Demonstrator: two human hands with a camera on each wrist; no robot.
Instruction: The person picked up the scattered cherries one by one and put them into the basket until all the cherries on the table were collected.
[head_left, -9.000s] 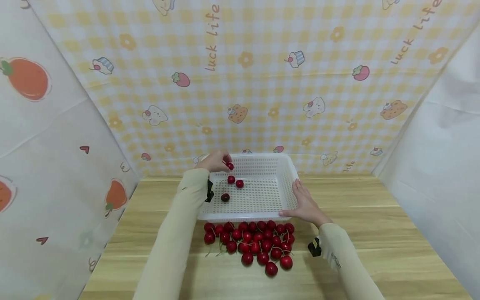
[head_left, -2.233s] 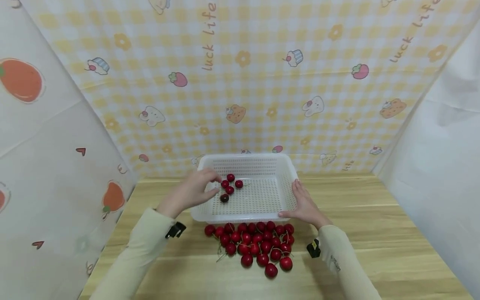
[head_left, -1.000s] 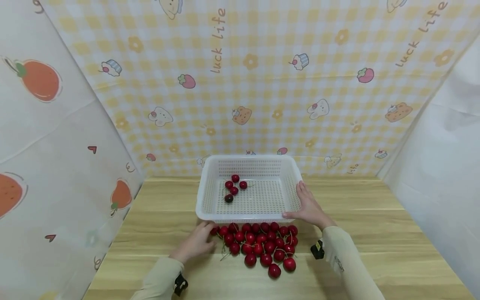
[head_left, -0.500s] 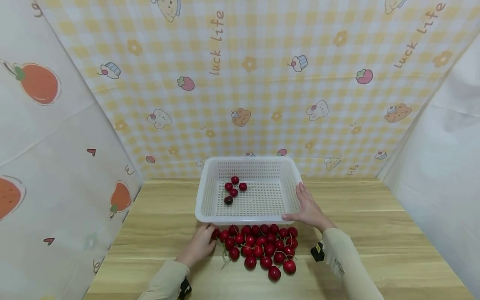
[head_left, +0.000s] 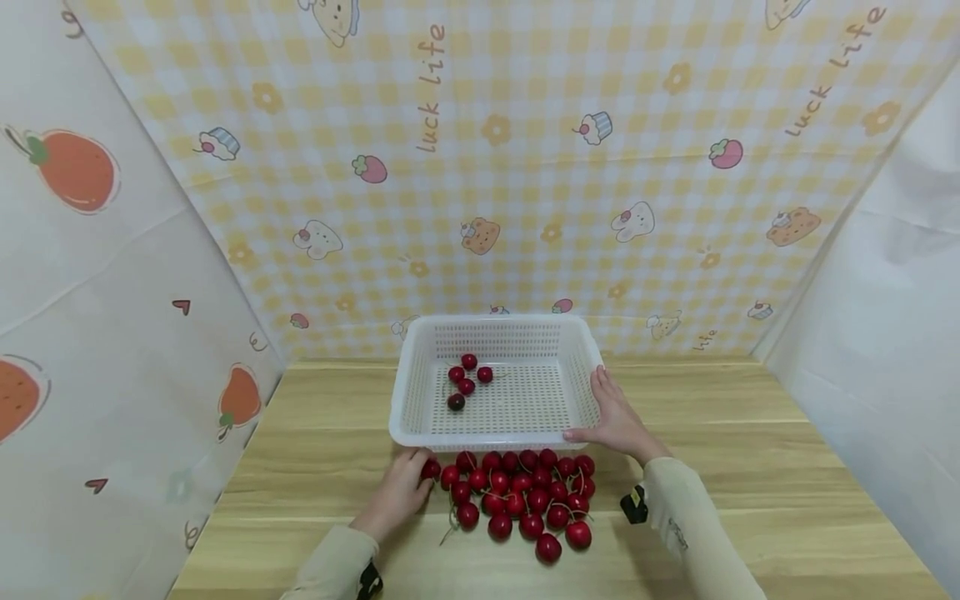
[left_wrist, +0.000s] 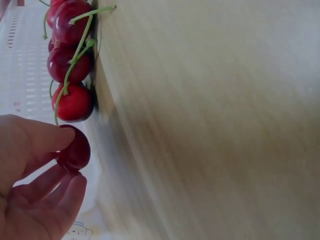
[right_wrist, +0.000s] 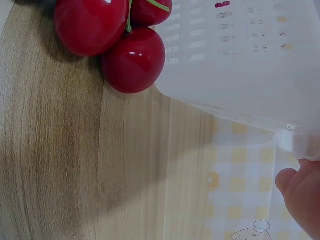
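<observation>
My left hand pinches a dark red cherry between thumb and fingers, at the left end of the pile in front of the basket. Beside it in the left wrist view sits a brighter red cherry with a green stem. My right hand grips the front right corner of a white perforated plastic basket, thumb on the front rim and fingers along the right side. Inside the basket, toward its left, lie several cherries, one nearly black. The pile of cherries spreads along the basket's front side.
A light wooden table carries everything. Behind the basket stands a yellow checked cloth backdrop with cartoon prints, and white cloths flank the table. Two cherries lie nearest the front of the pile.
Earlier my left hand placed cherries in the basket, which now holds more of them. It then came down to the pile's left end and took hold of a cherry. The right hand stayed at the corner.
</observation>
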